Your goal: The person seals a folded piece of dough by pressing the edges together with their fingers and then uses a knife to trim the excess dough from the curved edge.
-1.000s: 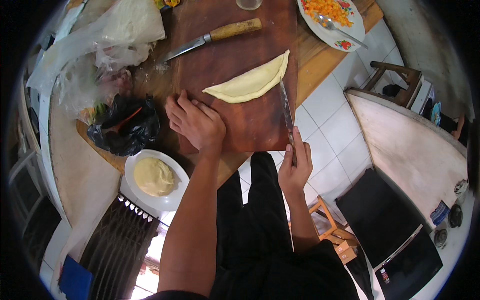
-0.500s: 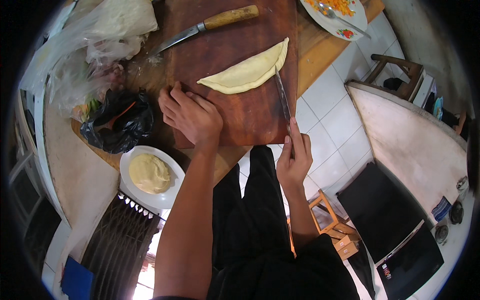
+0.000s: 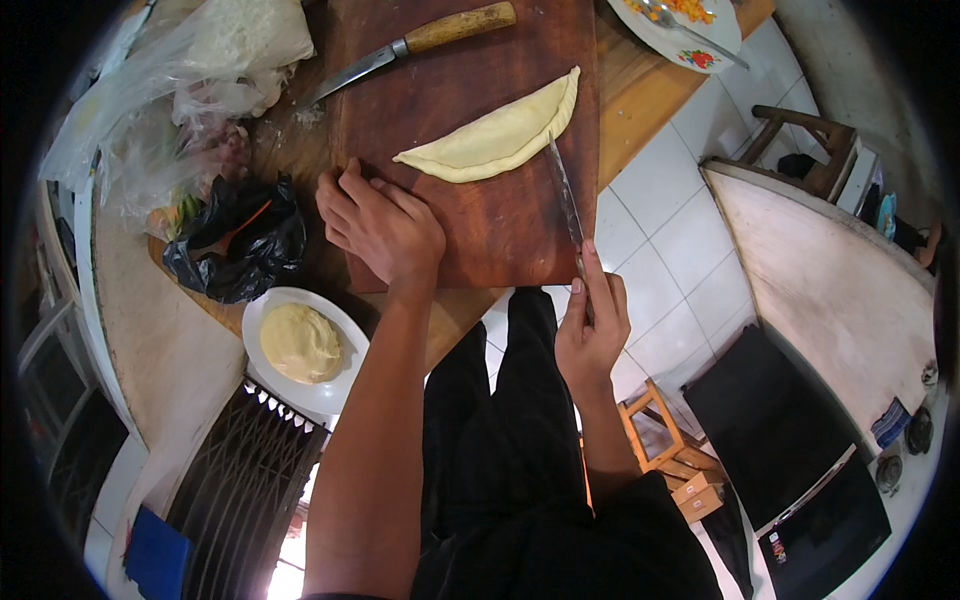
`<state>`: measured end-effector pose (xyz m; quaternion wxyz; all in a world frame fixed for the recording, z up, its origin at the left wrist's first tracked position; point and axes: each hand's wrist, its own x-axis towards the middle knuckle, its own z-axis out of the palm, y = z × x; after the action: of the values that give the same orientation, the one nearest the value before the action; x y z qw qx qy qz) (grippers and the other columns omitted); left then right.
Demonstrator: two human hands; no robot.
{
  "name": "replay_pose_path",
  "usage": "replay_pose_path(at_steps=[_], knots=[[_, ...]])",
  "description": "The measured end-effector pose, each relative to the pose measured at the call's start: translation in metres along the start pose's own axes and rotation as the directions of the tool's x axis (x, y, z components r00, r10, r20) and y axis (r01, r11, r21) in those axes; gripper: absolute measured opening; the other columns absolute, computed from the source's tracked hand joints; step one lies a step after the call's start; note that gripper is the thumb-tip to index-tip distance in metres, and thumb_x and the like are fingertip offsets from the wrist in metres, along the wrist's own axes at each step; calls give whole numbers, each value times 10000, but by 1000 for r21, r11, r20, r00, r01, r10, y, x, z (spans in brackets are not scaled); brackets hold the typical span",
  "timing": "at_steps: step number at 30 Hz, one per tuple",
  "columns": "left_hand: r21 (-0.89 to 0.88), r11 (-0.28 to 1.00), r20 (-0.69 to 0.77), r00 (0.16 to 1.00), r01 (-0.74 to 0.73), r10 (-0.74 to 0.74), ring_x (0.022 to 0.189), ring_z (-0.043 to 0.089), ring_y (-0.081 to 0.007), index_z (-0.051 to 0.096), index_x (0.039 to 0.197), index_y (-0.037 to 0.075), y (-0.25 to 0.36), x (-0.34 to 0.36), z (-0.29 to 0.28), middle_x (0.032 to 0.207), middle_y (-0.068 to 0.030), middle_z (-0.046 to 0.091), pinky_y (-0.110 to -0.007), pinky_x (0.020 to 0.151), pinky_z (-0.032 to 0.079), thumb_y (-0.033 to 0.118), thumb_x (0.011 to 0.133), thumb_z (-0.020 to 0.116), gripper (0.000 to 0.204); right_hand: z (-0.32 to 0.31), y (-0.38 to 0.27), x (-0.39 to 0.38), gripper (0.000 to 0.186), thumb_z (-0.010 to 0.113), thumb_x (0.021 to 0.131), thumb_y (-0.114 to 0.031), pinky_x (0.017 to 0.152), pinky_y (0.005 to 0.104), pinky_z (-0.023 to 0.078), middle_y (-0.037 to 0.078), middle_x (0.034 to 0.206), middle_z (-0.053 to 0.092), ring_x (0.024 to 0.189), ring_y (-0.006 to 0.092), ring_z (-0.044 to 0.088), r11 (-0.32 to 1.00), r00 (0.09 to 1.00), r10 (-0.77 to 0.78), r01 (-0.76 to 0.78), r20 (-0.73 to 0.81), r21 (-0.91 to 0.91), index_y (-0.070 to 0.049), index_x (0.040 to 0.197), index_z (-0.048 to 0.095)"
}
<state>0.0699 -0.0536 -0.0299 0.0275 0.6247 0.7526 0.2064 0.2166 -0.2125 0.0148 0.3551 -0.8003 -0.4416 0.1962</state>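
"Off the near right corner of the cutting board (image 3: 500, 235), what is the state of the grip?"

"Right hand (image 3: 592, 330) closed around the handle of a narrow knife (image 3: 567, 190), its tip at the near edge of a folded pastry (image 3: 490, 137)."

"Position of the pastry?"

"Flat on the board, right of its centre: a pale half-moon with a crimped edge, right end pointing toward the board's far side."

"Left hand (image 3: 388, 222)?"

"Palm down over the board's left edge, fingers bent. Underside hidden; whether it grips anything cannot be told."

"Further out?"

"Across the board's far part, a wooden-handled knife (image 3: 455, 28), blade tip past the left edge. Left of the board, a black plastic bag (image 3: 268, 258) and a clear plastic bag (image 3: 235, 45). Off its near left corner, a white plate (image 3: 318, 398) bearing a dough mound (image 3: 300, 343). Right of its far end, a flowered plate (image 3: 668, 48) with diced orange food (image 3: 692, 10) and a spoon (image 3: 715, 48)."
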Motion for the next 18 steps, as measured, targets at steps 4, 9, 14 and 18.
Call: replay_pose_path(at_steps=[4,9,14,18], knots=[[2,1000,-7,1000,-5,5,1406,372,-413,548,1322,13,1,0,0,1445,-232,457,-536,1127,277,122,979,512,363,0,-1,4,535,604,957,77,601,330,509,99,854,560,694,212,593,998,999,-15,17,30,-55,-118,1455,616],[-3,1000,-7,1000,-1,1,1403,375,-413,550,1317,13,1,0,0,1446,-231,456,-535,1125,278,123,978,517,358,-2,-5,0,523,601,962,72,609,336,511,101,853,557,702,216,599,999,1000,16,-16,11,-30,-110,1451,616],[12,1000,-8,1000,5,-5,1397,384,-410,551,1314,12,1,0,0,1444,-229,457,-532,1120,283,121,976,519,357,-1,-8,-2,511,597,965,70,606,334,504,109,851,555,697,219,593,1000,1000,-10,10,6,12,-93,1449,614],[9,1000,-11,1000,3,-3,1394,390,-406,552,1314,12,2,0,1,1438,-224,459,-529,1116,288,117,974,513,358,2,-7,-5,502,595,966,69,614,341,508,114,857,564,705,227,593,1000,999,16,-16,40,3,-87,1443,618]])
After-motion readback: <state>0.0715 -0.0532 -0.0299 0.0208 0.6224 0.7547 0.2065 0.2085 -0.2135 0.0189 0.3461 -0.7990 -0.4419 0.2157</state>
